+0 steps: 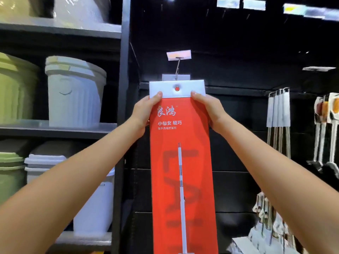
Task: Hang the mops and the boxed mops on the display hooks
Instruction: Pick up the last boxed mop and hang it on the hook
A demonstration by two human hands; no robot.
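Though blurry, probably bins (73, 94) beside box (183, 138).

left hand (145, 114) bare | right hand (211, 111) bare | forearms (77, 173) bare to frame edge

Centre: my left hand (145, 114) and right hand (209, 110) held the tall red cardboard mop box (180, 162) by its upper side edges. The thin metal display hook (177, 67) stood just above its top flap. Left: ribbed white plastic bins (75, 96) on grey metal shelving (55, 128). Right: carded long-handled mops (278, 110), hanging.
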